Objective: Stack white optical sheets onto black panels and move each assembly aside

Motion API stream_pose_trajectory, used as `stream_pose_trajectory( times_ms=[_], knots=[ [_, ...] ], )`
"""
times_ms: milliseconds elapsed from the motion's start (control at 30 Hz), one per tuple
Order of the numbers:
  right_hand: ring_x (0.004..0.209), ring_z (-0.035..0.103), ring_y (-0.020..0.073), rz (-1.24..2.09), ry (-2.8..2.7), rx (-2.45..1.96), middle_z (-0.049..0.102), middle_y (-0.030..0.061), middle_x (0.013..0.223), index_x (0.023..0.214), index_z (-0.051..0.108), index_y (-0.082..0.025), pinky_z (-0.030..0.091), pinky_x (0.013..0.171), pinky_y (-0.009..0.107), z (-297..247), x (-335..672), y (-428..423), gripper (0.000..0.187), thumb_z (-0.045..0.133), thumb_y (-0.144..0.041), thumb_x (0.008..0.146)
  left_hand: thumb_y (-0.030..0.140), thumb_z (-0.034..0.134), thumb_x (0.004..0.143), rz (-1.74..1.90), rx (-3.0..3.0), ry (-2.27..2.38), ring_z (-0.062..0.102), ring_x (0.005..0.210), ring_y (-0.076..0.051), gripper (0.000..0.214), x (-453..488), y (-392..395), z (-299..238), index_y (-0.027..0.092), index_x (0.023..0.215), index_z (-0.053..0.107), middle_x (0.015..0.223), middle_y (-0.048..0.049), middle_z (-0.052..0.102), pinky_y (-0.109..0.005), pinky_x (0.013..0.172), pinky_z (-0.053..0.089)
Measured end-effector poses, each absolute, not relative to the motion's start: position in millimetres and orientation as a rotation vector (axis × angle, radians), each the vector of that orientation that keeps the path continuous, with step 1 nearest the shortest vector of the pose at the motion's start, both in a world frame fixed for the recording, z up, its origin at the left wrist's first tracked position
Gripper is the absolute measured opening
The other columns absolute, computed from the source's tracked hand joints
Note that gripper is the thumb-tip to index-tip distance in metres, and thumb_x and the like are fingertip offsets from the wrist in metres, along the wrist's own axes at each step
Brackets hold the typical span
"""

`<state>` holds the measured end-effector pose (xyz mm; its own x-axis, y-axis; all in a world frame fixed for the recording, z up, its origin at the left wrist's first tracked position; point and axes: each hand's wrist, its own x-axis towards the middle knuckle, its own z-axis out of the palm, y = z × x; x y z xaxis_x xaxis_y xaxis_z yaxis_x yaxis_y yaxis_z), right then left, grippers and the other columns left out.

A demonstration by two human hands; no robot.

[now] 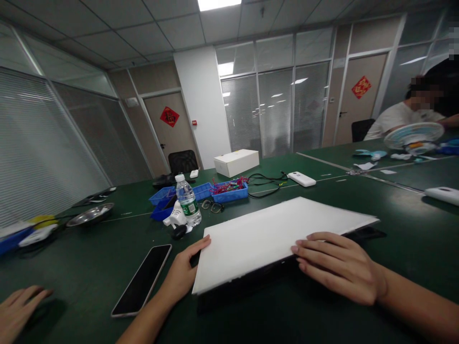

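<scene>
A flat white panel, like a board or a stiff sheet, lies at a slight tilt in front of me, with a dark thing partly hidden beneath it. My left hand grips its left edge, thumb on top and the other fingers mostly out of sight below. Along the near edge rests my right hand, its fingers stretched out and touching the panel. A phone with a dark screen lies to the left of my left hand.
Beyond the panel stand a water bottle, glasses, a blue tray of small red parts and a white box. Another person's hand is at the left edge. At the far right sits a person.
</scene>
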<state>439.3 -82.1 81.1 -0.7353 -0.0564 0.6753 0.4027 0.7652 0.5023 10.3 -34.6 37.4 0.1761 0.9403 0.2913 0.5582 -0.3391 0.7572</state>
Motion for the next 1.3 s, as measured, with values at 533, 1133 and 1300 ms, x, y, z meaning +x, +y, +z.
stream_pose_trajectory(
  times_ms=[533, 1133, 1300],
  knots=[
    [0.109, 0.067, 0.0183, -0.742, -2.119, -0.490, 0.070, 0.0070, 0.113, 0.119, 0.069, -0.017, 0.058, 0.094, 0.034, 58.4, 453.4, -61.4, 0.037, 0.077, -0.011, 0.083, 0.034, 0.057, 0.096, 0.973, 2.355, 1.430, 0.061, 0.136, -0.028, 0.038, 14.0, -39.3, 44.5, 0.032, 0.131, 0.073, 0.138, -0.0053, 0.070, -0.058, 0.121, 0.039],
    [0.092, 0.059, 0.0165, -0.662, -2.211, -0.488, 0.060, 0.0062, 0.091, 0.111, 0.065, -0.011, 0.052, 0.082, 0.034, 49.3, 439.9, -65.4, 0.027, 0.069, -0.002, 0.085, 0.028, 0.070, 0.084, 0.937, 2.306, 1.536, 0.062, 0.135, -0.030, 0.043, 12.6, -38.9, 39.6, 0.028, 0.127, 0.076, 0.140, -0.0065, 0.069, -0.055, 0.121, 0.042],
    [0.091, 0.062, 0.0150, -0.674, -2.203, -0.486, 0.061, 0.0049, 0.091, 0.111, 0.065, -0.013, 0.053, 0.082, 0.033, 48.4, 440.6, -66.3, 0.023, 0.067, -0.005, 0.089, 0.028, 0.069, 0.083, 0.968, 2.265, 1.564, 0.062, 0.135, -0.031, 0.043, 15.3, -39.3, 38.9, 0.026, 0.125, 0.076, 0.140, -0.0075, 0.069, -0.055, 0.120, 0.043]
  ],
)
